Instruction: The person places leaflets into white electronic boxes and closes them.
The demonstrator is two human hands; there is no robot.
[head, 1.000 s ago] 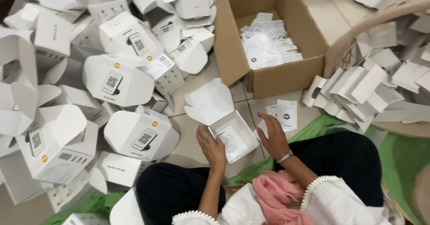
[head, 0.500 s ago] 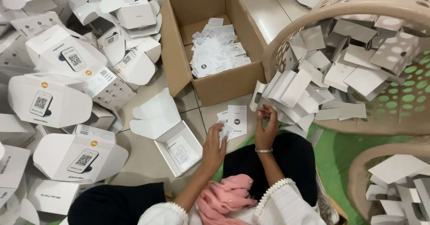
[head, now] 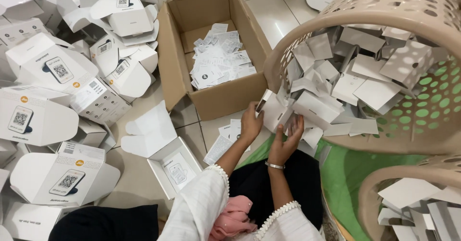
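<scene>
A big beige perforated basket [head: 413,10] is lying tipped on its side in the upper right of the frame, and many folded white card inserts [head: 345,85] are spilling out of its mouth toward the centre. In the upper centre a brown cardboard box [head: 182,73] is standing open, with small white leaflets [head: 218,61] lying inside. White printed cartons [head: 45,116] are piling over the whole left side. In the lower centre one open white carton [head: 175,166] is sitting on the tiled floor, its flap raised.

At the centre, the left hand [head: 250,123] is gripping one white card insert [head: 271,111] at the basket mouth, fingers closed on its edge. The right hand [head: 287,140] is reaching just beside it, fingers spread wide, touching the spilling inserts.
</scene>
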